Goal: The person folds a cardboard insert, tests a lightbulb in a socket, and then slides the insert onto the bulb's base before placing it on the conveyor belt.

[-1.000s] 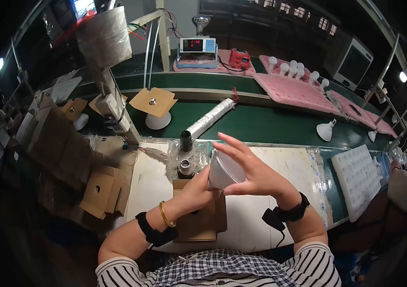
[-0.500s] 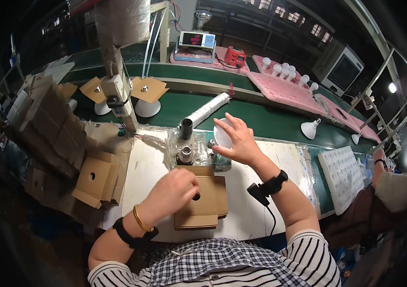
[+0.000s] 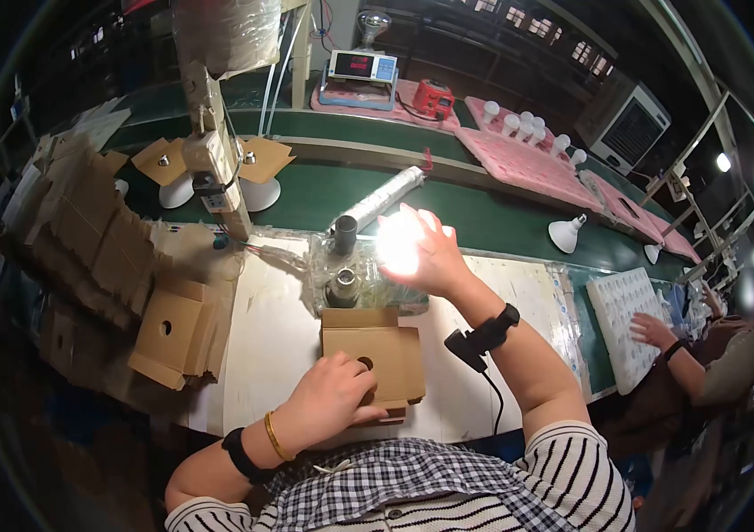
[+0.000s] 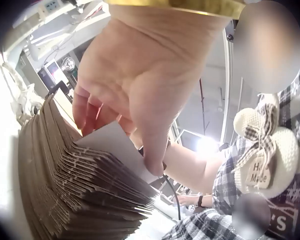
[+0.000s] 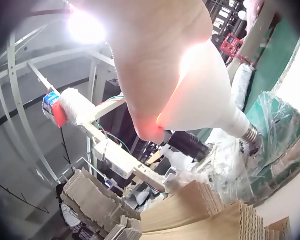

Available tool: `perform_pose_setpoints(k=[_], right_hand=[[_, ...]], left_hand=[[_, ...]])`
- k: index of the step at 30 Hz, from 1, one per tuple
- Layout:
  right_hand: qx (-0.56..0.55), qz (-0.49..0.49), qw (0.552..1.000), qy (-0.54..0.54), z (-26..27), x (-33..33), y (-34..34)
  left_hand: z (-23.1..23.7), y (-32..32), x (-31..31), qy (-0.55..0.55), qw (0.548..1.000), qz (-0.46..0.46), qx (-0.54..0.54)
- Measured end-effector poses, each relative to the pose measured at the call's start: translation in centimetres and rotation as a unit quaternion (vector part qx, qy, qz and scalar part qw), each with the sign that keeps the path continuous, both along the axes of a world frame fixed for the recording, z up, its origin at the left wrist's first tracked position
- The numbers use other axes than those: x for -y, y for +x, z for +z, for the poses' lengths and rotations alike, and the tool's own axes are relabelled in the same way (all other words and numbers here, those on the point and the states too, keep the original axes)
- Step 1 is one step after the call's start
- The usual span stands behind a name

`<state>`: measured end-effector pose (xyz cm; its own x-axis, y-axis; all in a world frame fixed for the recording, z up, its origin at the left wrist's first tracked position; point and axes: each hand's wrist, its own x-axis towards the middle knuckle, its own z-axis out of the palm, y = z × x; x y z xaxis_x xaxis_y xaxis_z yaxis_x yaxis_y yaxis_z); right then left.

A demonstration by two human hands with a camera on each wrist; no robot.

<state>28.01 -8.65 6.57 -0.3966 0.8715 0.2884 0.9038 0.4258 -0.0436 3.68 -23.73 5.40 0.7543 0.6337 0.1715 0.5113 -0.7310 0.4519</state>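
My right hand (image 3: pixel 437 264) grips a white reflector light bulb (image 5: pixel 207 95) by its wide end. The bulb glows brightly in the head view, its screw base pointing down at a plastic-wrapped test fixture (image 5: pixel 275 145). Beside it on the fixture stand a dark tube (image 3: pixel 345 232) and a metal-topped socket (image 3: pixel 341 285). My left hand (image 3: pixel 333 399) is at the front of a stack of folded cardboard pieces (image 4: pixel 90 195). Its thumb and fingers pinch the top cardboard piece (image 3: pixel 386 355), which has a round hole; the fingertips are partly hidden.
A second cardboard stack (image 3: pixel 168 328) stands left, beside a post (image 3: pixel 208 168). Bulbs with cardboard collars (image 3: pixel 259 191) sit behind on the green belt (image 3: pixel 483 226). A meter (image 3: pixel 359 75) is at the back. At right, another person's hand (image 3: pixel 652 330) is by a white tray (image 3: pixel 612 310).
The bulb went from both hands to the fixture in my right hand, and now it is lit. My left hand let go of it and moved down to the cardboard stack.
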Motion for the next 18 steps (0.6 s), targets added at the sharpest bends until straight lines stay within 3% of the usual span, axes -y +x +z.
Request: perform_pose_setpoints(k=[8, 10, 14, 17, 18], right_hand=[[0.008, 0.005, 1.000, 0.017, 0.5, 0.4, -0.4], [0.012, 0.001, 1.000, 0.024, 0.5, 0.4, -0.3], [0.007, 0.002, 1.000, 0.019, 0.4, 0.4, -0.3], [-0.001, -0.003, 1.000, 0.009, 0.6, 0.6, 0.0], [-0.014, -0.006, 1.000, -0.004, 0.7, 0.7, 0.2]], left_hand=[[-0.4, 0.4, -0.4, 0.040, 0.999, -0.015, -0.025], [-0.5, 0.4, -0.5, 0.044, 0.999, -0.016, 0.023], [-0.1, 0.3, -0.5, 0.008, 0.999, -0.023, -0.022], [1.4, 0.2, -0.8, -0.027, 0.999, -0.007, 0.027], [2.0, 0.1, -1.2, -0.055, 0.994, 0.009, 0.096]])
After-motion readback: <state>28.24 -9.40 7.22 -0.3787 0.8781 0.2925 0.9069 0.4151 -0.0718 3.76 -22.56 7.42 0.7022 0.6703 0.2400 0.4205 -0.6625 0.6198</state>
